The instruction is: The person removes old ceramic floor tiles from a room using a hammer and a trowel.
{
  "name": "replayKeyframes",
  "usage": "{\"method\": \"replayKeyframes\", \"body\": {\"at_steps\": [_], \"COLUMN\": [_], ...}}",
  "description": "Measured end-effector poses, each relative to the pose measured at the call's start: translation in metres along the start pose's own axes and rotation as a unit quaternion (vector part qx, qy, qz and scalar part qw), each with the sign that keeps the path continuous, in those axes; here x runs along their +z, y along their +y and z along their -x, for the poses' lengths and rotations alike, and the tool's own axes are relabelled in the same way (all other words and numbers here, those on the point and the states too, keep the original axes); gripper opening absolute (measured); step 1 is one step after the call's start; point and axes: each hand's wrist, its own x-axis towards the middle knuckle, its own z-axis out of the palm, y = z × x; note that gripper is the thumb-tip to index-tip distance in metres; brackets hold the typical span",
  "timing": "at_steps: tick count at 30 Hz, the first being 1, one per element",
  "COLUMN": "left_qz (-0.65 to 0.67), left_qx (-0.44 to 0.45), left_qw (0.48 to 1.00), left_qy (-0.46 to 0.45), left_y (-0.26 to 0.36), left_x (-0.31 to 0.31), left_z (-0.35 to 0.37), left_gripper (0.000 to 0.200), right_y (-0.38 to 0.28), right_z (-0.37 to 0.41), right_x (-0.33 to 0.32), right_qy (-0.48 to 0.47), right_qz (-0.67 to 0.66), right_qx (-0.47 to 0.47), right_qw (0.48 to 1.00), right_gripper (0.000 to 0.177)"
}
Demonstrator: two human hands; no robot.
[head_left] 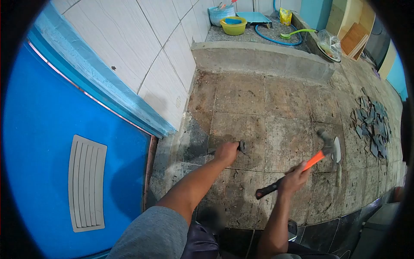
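Note:
My right hand [294, 178] is wrapped round the handle of a claw hammer [313, 160] with an orange and black grip, its metal head raised over the floor. Near the middle of the worn floor tiles [288, 134], my left hand [227, 154] is closed on a small dark tool, whose end [242, 146] shows beyond the fingers; its shape is mostly hidden. Beside the hammer head lies a trowel-like tool [337, 150] with a pale blade. Dark smooth tile [192, 140] remains left of my left hand.
A blue door [47, 142] with a grey vent and a white tiled wall [129, 39] stand on the left. A low concrete curb [258, 61] crosses the back, with a yellow basin [233, 28] behind it. Broken dark shards [373, 125] are heaped at right.

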Motion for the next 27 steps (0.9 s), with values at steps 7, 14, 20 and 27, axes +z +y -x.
{"method": "replayKeyframes", "body": {"at_steps": [7, 14, 20, 27], "left_qz": [-0.03, -0.07, -0.044, -0.03], "left_qx": [0.034, 0.068, 0.096, 0.077], "left_qw": [0.998, 0.995, 0.994, 0.996], "left_qy": [0.05, -0.029, -0.039, -0.025], "left_y": [0.0, 0.011, -0.01, 0.0], "left_x": [0.007, 0.02, 0.038, 0.015], "left_z": [0.002, 0.026, 0.035, 0.038], "left_gripper": [0.013, 0.01, 0.014, 0.013], "right_y": [0.097, 0.114, 0.043, 0.005], "right_z": [0.077, 0.048, -0.007, -0.006], "right_x": [0.008, -0.007, -0.021, -0.031], "right_qy": [-0.294, -0.229, -0.115, 0.032], "right_qz": [0.253, 0.175, 0.082, 0.004], "right_qx": [0.119, 0.209, 0.153, 0.014], "right_qw": [0.914, 0.934, 0.978, 0.999], "right_gripper": [0.036, 0.032, 0.032, 0.037]}}
